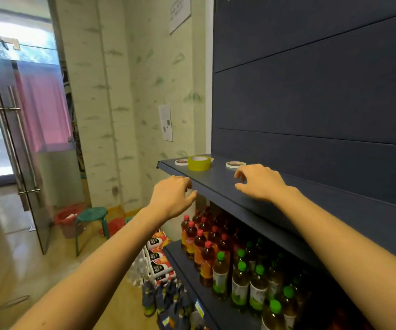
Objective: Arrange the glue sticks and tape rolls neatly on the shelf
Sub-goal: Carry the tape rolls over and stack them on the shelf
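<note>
Tape roll (199, 163) wide and yellow on shelf (216, 184), right hand (260, 184) slack and empty, left hand (172, 197) grip unclear

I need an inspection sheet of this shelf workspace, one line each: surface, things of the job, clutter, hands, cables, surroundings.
Surface: dark blue metal shelf, carrying tape near its left end.
Job's things: wide yellow-green tape roll lying flat, thin white tape rolls flat on both sides of it; glue sticks, nothing seen.
Clutter: nothing seen.
Hands: left hand curled at the shelf edge, contents unclear; right hand relaxed over the shelf, holding nothing.
Cables: what looks like a thin grey cable on the floor, lower left.
Surroundings: plastic drink bottles with red and green caps on the lower shelf; green round stool; glass door.
</note>
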### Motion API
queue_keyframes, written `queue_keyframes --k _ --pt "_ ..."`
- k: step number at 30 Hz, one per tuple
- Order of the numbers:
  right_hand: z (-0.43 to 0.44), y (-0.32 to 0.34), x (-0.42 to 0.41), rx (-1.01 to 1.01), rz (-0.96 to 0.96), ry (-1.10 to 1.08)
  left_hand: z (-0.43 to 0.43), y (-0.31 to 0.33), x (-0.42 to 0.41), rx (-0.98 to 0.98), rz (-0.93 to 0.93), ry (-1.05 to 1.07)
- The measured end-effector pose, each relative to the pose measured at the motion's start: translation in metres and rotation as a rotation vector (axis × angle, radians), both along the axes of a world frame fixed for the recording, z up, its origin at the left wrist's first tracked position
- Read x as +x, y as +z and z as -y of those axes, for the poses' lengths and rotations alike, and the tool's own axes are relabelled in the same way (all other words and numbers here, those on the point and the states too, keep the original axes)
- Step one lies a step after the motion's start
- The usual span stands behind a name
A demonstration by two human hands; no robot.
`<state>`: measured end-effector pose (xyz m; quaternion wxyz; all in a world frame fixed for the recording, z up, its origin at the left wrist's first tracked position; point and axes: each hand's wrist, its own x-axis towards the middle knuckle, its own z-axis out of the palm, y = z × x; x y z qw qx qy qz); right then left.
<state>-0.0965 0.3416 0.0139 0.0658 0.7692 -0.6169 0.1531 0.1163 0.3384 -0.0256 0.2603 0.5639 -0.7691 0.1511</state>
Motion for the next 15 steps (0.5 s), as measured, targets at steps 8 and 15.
queue_keyframes --k 8,15 --pt "0.122 -0.01 0.051 0.039 0.004 -0.043 0.124 -0.016 0.059 0.037 -0.076 0.025" --pt "0.228 -0.021 0.099 0.021 0.009 -0.213 0.243 -0.025 0.118 0.091 -0.107 -0.026"
